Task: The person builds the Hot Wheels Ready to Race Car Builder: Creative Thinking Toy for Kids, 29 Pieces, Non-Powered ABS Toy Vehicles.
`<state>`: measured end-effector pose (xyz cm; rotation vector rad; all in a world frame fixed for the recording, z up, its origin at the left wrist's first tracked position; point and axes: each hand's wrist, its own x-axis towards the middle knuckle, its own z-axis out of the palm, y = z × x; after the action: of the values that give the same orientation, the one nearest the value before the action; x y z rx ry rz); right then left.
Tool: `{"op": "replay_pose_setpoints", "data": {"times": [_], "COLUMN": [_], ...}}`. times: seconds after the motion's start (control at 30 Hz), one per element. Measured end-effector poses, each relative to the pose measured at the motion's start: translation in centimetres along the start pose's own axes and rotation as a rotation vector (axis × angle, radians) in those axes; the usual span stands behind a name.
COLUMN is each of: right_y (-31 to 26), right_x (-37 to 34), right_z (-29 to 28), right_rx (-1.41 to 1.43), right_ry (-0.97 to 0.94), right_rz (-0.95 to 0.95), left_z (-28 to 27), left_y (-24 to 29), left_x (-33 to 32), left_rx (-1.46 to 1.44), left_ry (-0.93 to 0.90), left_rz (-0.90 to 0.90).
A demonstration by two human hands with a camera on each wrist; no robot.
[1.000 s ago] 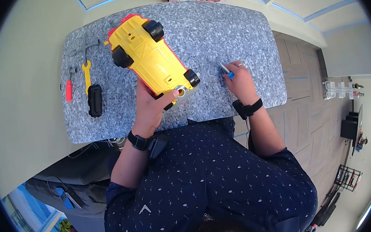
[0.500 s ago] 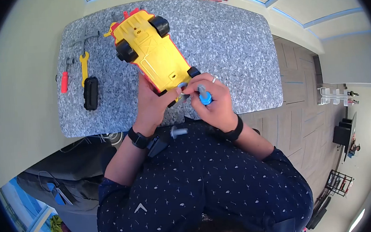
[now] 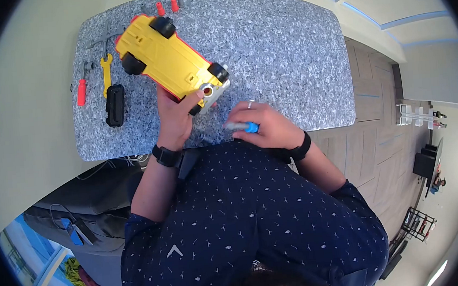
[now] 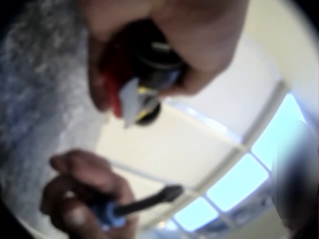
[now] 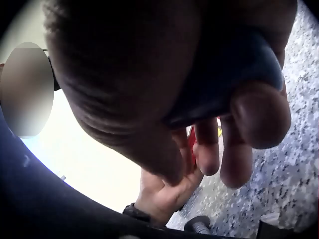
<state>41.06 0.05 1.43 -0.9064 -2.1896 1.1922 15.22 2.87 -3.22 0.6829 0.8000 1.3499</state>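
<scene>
In the head view, the left hand (image 3: 176, 120) grips the rear end of a toy car (image 3: 168, 59), its yellow underside up and black wheels showing. The thumb lies beside a round ring (image 3: 207, 91) on the car's grey end part. Just right of that end, the right hand (image 3: 273, 126) holds a blue-handled tool (image 3: 251, 127), its grey shaft pointing left, apart from the car. The left wrist view is blurred, with the tool's dark shaft (image 4: 149, 201) below the car. Fingers curl round the blue handle (image 5: 229, 74) in the right wrist view.
On the speckled table (image 3: 287, 58) lie a red-handled tool (image 3: 81, 93), a yellow wrench (image 3: 107, 74), a black part (image 3: 114, 105) and two red pegs (image 3: 161, 8) at the back. A grey bolt-like piece (image 5: 200, 226) shows low in the right wrist view.
Since half a second ago, the right hand has drawn back from the car's ring end, and its tool has swung to point left. The car has shifted left; a grey piece seen against the shirt is gone from there.
</scene>
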Motion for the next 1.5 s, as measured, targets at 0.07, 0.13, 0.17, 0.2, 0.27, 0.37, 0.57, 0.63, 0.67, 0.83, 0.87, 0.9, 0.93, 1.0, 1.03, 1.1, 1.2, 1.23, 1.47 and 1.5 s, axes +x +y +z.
{"op": "replay_pose_setpoints", "data": {"times": [0.07,0.13,0.17,0.2,0.27,0.37,0.57,0.63,0.67,0.83,0.87,0.9,0.93,1.0,1.03,1.1,1.2,1.23,1.47,1.5], "right_y": [-0.2,-0.3,0.0,0.2,0.2,0.3,2.3,1.8,1.4,-1.8,-1.8,-1.5,-1.4,-0.7,-0.2,-0.2,-1.3,-1.8,-3.2,-4.1], "right_x": [1.2,2.3,2.6,3.0,3.7,4.7,4.2,3.4,3.1,2.7,3.1,3.6,3.6,3.7,3.3,2.5,2.1,2.1,-0.1,-0.2], "right_z": [0.9,1.9,2.4,3.0,4.2,5.2,4.6,2.9,2.1,-0.5,-0.7,-0.8,-0.8,-0.7,-0.3,0.9,1.0,0.7,-1.7,-2.2], "right_rx": [-0.054,-0.109,-0.134,-0.158,-0.250,-0.316,-0.108,-0.053,-0.028,-0.040,-0.091,-0.158,-0.234,-0.382,-0.424,-0.330,-0.304,-0.316,-0.025,-0.024], "right_ry": [-0.080,-0.138,-0.158,-0.180,-0.202,-0.287,-0.141,0.075,0.179,0.535,0.575,0.591,0.586,0.566,0.551,0.543,0.473,0.443,0.414,0.406], "right_rz": [-0.078,-0.106,-0.094,-0.082,-0.023,0.018,-0.021,-0.090,-0.108,-0.209,-0.262,-0.303,-0.326,-0.378,-0.397,-0.265,-0.141,-0.113,0.102,0.161], "left_z": [0.5,0.7,0.7,0.6,0.5,0.4,0.0,0.3,0.2,1.9,2.4,2.8,3.1,3.2,3.1,2.9,3.0,3.2,3.3,3.2], "left_y": [1.1,1.8,1.8,1.9,1.9,1.8,2.1,2.3,2.2,1.9,1.7,1.4,1.1,0.7,0.5,0.5,1.0,1.0,1.3,1.2], "left_x": [0.4,0.8,0.9,1.0,0.9,0.7,0.8,0.7,0.7,-0.2,-0.4,-0.6,-0.8,-0.8,-0.9,-1.1,-0.8,-0.6,-0.1,-0.1], "left_rx": [0.025,0.016,0.018,0.021,0.025,0.028,0.037,0.048,0.052,-0.052,-0.070,-0.080,-0.090,-0.089,-0.077,-0.104,-0.136,-0.091,0.043,0.067], "left_ry": [0.017,0.007,0.001,-0.004,-0.005,-0.010,-0.029,-0.021,-0.007,0.002,-0.011,-0.021,-0.029,-0.030,-0.022,-0.004,0.004,-0.003,-0.014,-0.009], "left_rz": [-0.002,0.007,0.011,0.016,0.028,0.038,0.035,0.038,0.039,-0.064,-0.081,-0.079,-0.075,-0.067,-0.065,-0.071,-0.050,-0.011,0.054,0.056]}}
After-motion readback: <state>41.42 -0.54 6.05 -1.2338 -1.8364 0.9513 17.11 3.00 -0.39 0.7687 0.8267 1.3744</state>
